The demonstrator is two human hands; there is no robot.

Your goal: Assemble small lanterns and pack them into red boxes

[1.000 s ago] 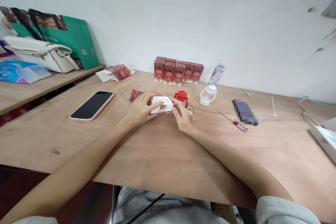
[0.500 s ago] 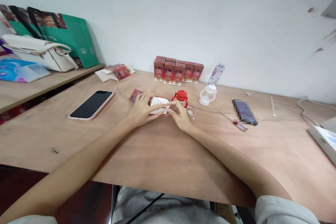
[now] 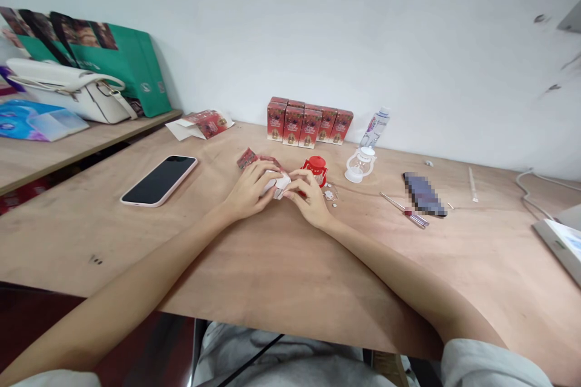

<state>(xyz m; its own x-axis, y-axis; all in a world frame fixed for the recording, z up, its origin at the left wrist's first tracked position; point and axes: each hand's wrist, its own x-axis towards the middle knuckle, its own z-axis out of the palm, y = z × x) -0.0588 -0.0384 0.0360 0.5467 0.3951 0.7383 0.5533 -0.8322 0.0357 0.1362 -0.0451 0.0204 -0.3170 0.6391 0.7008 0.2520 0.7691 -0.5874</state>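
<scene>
Between my hands is a small red-and-white cardboard box (image 3: 282, 184), its white flaps facing me at one end. My left hand (image 3: 251, 189) wraps around the box from the left, covering much of it. My right hand (image 3: 310, 198) pinches at the white end flaps with thumb and fingers. A red printed flap sticks out beyond my left fingers. Just behind my right hand stands a red miniature lantern (image 3: 316, 170), partly hidden by the fingers. A white miniature lantern (image 3: 360, 166) stands farther right, and small white pieces (image 3: 330, 195) lie beside the red one.
Several red printed boxes (image 3: 299, 126) stand by the wall, with a bottle (image 3: 376, 127) to their right. An unfolded carton (image 3: 206, 124) and a phone (image 3: 160, 181) lie left. A screwdriver (image 3: 411, 215) and a blurred dark object (image 3: 423, 195) lie right.
The box has turned in my hands, showing more of its red side behind and its white flaps toward me. My right fingers have shifted slightly along the flap end.
</scene>
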